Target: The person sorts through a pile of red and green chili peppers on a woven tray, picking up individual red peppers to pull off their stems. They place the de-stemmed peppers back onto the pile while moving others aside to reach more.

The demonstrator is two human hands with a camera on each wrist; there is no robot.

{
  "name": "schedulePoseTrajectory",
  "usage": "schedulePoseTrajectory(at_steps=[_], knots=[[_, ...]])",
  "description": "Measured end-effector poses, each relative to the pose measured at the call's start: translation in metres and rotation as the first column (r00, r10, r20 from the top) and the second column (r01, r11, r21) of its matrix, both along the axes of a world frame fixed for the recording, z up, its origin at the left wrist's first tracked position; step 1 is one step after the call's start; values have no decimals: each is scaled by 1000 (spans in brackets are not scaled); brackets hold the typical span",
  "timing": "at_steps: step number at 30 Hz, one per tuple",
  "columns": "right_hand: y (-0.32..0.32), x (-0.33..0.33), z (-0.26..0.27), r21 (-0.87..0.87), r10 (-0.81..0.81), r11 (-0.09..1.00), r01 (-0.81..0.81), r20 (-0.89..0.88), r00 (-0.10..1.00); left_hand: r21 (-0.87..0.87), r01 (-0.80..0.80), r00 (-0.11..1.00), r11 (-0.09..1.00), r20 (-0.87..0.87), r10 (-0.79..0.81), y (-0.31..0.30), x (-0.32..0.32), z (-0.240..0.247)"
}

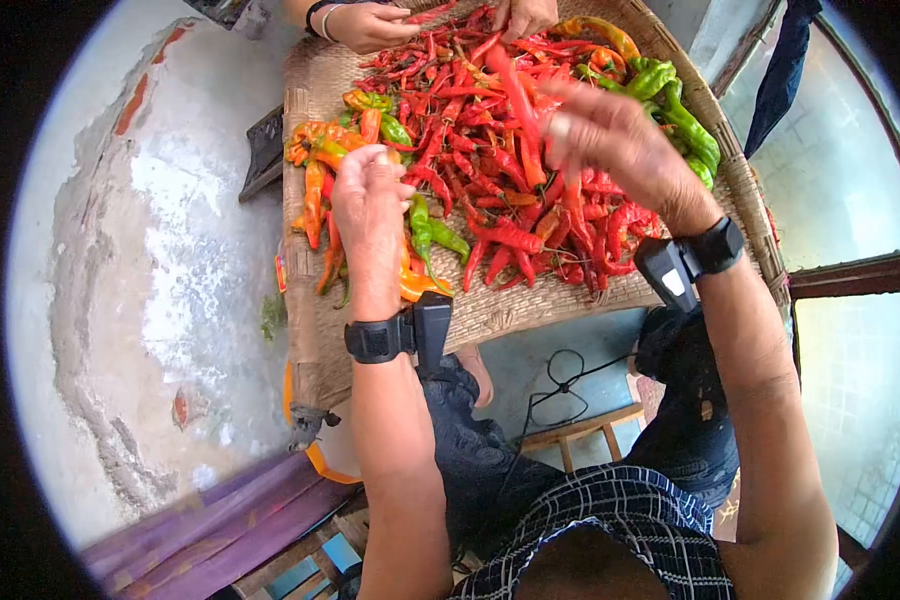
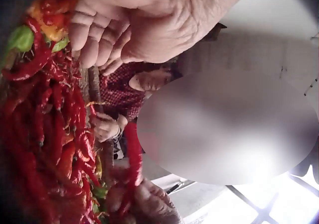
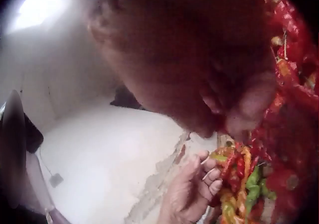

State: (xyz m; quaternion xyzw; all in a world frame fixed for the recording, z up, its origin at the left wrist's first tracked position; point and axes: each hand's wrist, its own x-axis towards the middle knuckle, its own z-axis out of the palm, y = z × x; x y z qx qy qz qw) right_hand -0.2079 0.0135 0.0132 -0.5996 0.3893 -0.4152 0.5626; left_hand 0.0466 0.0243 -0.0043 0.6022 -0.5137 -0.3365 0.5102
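Observation:
My right hand (image 1: 625, 145) is raised over the heap of red chili peppers (image 1: 490, 140), blurred in the head view. Its thumb and fingers pinch a long red chili pepper (image 2: 133, 154), which stands upright in the left wrist view. At the left side of the heap, my left hand (image 1: 368, 205) hovers palm inward with its fingers loosely bent, and no pepper shows in it. Orange peppers (image 1: 313, 200) and green peppers (image 1: 428, 235) lie around that hand. In the right wrist view, my own right hand is dark and covers much of the picture.
A large woven tray (image 1: 305, 290) bears the peppers. More green peppers (image 1: 692, 125) lie along its right side. Across the tray, another person's hands (image 1: 370, 27) handle red peppers. A wooden stool (image 1: 585, 432) and a black cord (image 1: 560, 388) are below.

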Motion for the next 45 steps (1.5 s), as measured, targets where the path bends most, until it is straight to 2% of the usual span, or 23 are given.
schedulePoseTrajectory(at_steps=[1,2,4,5,8,9,10,14,15,18,20,21,23,28,30,32,34,36,37,38,42,44,45], knots=[[-8,3,-4,-49,-134,989,140,111,985,1,-24,1000,1000,-1,24,-1,2,-1],[-12,0,-6,-46,-137,989,143,115,984,2,-46,999,999,0,46,-3,3,-3],[-13,-7,-8,-194,-199,965,174,-115,973,54,-12,1000,998,-1,13,-6,3,-12],[-9,-7,-11,-185,-151,976,113,-207,967,63,51,997,997,54,-54,-7,3,-19],[7,3,-27,-434,-48,888,-153,-419,907,129,137,966,982,204,-162,-11,-4,-26],[12,7,-30,-451,0,860,-237,-465,886,24,100,826,995,555,-96,-15,-9,-29],[19,12,-32,-464,45,827,-318,-509,859,-88,102,570,991,821,14,-20,-13,-31],[39,22,-31,-369,-1,805,-465,-784,621,10,44,662,999,749,-37,-53,-15,-75],[40,22,-33,-370,-3,806,-462,-784,621,236,19,716,972,675,-178,-53,-21,-63],[41,23,-39,-376,-54,779,-502,-838,543,268,-33,695,963,699,-171,-64,-23,-71],[41,26,-41,-380,-112,770,-512,-871,478,176,-49,720,983,689,-87,-69,-18,-80],[41,25,-43,-379,-110,771,-511,-871,480,179,72,850,981,504,-154,-75,-10,-89],[37,20,-46,-442,-76,765,-468,-784,616,63,286,956,956,45,-289,-89,-4,-116],[30,8,-42,-410,44,809,-420,-671,740,-25,273,924,962,284,-255,-38,-52,-36],[26,2,-38,-393,73,828,-400,-633,771,-95,239,823,966,548,-149,-16,-66,-17],[21,-9,-33,-419,131,821,-388,-523,842,-53,249,743,967,650,-156,4,-74,-5],[18,-22,-21,-412,116,840,-353,-499,859,-152,348,699,925,700,-148,16,-68,-11],[16,-39,0,-166,236,922,-350,-477,847,-117,399,673,909,711,-204,26,-63,-7],[13,-48,-1,-173,219,935,-308,-401,889,-81,451,644,889,719,-261,29,-62,-5],[12,-54,1,-69,240,964,-256,-189,952,-85,453,646,887,718,-261,30,-62,-4],[4,-57,10,-187,-22,982,30,45,999,-29,601,584,799,698,-414,35,-65,-2],[-9,-42,-9,-369,-297,888,275,-1,955,112,619,516,777,688,-510,39,-70,-1],[-15,-41,-17,-578,-447,777,249,-228,865,136,610,504,781,694,-515,41,-72,-3]])
